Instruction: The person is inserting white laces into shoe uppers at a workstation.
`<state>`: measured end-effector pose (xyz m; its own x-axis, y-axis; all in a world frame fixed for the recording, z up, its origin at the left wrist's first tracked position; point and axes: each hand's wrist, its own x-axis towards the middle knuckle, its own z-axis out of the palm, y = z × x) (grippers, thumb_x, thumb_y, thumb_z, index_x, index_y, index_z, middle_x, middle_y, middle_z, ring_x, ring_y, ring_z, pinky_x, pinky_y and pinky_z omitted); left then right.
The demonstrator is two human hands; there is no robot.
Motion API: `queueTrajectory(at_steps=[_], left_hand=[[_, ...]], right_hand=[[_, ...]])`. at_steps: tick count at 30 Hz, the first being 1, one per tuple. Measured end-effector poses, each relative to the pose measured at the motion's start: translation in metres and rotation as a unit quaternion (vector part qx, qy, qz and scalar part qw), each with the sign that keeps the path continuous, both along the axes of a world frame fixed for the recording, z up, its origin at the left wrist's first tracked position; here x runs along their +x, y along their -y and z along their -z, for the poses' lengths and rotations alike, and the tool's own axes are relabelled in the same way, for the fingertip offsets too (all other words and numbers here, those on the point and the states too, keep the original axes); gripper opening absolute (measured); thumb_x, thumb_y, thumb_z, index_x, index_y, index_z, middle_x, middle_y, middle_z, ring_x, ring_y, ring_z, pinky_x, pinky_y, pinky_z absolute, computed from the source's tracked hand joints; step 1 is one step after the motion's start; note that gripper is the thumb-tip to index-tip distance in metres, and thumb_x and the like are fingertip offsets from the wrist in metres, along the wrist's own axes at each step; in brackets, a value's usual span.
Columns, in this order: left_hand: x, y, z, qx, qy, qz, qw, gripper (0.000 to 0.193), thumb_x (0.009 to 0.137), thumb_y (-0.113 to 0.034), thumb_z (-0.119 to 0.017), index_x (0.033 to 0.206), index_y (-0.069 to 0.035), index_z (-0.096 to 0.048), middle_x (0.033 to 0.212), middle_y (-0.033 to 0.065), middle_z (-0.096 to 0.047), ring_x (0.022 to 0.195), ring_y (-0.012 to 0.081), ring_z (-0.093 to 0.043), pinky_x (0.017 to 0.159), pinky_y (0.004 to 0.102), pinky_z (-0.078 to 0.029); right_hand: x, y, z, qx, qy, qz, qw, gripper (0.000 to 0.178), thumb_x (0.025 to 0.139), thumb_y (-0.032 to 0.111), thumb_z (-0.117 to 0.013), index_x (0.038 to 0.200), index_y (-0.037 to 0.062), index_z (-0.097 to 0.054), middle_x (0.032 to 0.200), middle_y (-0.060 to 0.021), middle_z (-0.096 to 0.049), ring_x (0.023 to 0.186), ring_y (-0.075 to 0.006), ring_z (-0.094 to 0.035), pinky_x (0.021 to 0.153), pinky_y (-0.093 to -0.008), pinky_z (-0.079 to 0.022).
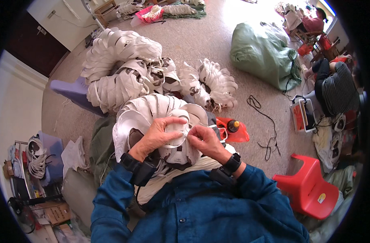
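Beyond both hands lies a heap of pale uppers (pixel 122 71). A brown-trimmed shoe upper (pixel 177 153) sits directly beneath them. The left hand (pixel 162 133) grips its rounded end, thumb and fingers parted; the right hand (pixel 205 139) pinches closed alongside, its hold too small to tell.

No text is readable, even on the red stool (pixel 308 184)'s sticker (pixel 321 198).

A shoe upper (pixel 177 152) is at the frame's centre, heaped uppers (pixel 116 87) above and left of it; a sack (pixel 259 56) lies top right, a stool (pixel 308 188) bottom right, a door (pixel 33 42) top left.
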<state>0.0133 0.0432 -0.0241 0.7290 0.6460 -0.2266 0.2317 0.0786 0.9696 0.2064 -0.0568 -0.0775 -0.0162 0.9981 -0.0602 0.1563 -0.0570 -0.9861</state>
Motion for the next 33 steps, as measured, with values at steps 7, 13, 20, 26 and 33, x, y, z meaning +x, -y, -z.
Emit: queueTrajectory(at_steps=[7,13,20,26,33], left_hand=[[-0.003,-0.005,0.01,0.056,0.011,0.005,0.998,0.027,0.096,-0.006,-0.061,0.121,0.0,-0.069,0.117,0.0038,-0.067,0.109,0.0121,-0.06,0.097,0.0274,-0.047],[-0.001,-0.003,0.022,0.07,0.035,-0.027,0.997,0.025,0.1,-0.005,-0.053,0.116,0.001,-0.071,0.11,0.0042,-0.071,0.105,0.012,-0.061,0.095,0.0267,-0.047],[-0.001,-0.002,0.032,0.053,0.063,-0.045,0.996,0.023,0.099,-0.005,-0.057,0.116,0.0,-0.072,0.108,0.0031,-0.071,0.103,0.0108,-0.062,0.093,0.0264,-0.048],[0.001,-0.007,0.034,0.067,0.041,-0.044,0.996,0.022,0.099,-0.005,-0.057,0.115,-0.001,-0.072,0.108,0.0034,-0.072,0.104,0.0112,-0.062,0.094,0.0265,-0.048],[0.001,-0.007,0.039,0.055,0.046,-0.051,0.996,0.023,0.099,-0.002,-0.056,0.116,0.0,-0.072,0.111,0.0048,-0.072,0.107,0.0122,-0.062,0.096,0.0278,-0.049]], right_hand=[[-0.016,-0.01,-0.005,0.104,0.08,0.012,0.991,0.016,0.092,0.014,-0.069,0.092,-0.0013,-0.064,0.075,-0.007,-0.065,0.066,-0.0132,-0.06,0.062,-0.03,-0.05],[-0.02,-0.002,-0.019,0.101,0.143,0.038,0.984,0.011,0.088,0.009,-0.066,0.089,-0.0015,-0.06,0.075,-0.0179,-0.065,0.068,-0.032,-0.066,0.063,-0.0399,-0.051],[-0.021,-0.004,-0.022,0.095,0.154,0.013,0.983,0.011,0.088,0.006,-0.066,0.096,-0.0008,-0.062,0.082,-0.0109,-0.067,0.073,-0.0191,-0.065,0.069,-0.0307,-0.053],[-0.033,-0.01,-0.007,0.137,0.136,0.074,0.978,0.01,0.088,0.002,-0.063,0.097,-0.0004,-0.06,0.082,-0.0088,-0.066,0.074,-0.0155,-0.065,0.069,-0.0289,-0.053],[-0.03,-0.016,-0.035,0.175,0.262,-0.001,0.949,0.012,0.089,0.008,-0.066,0.099,0.0024,-0.06,0.089,-0.0135,-0.066,0.071,-0.0284,-0.066,0.067,-0.0359,-0.053]])
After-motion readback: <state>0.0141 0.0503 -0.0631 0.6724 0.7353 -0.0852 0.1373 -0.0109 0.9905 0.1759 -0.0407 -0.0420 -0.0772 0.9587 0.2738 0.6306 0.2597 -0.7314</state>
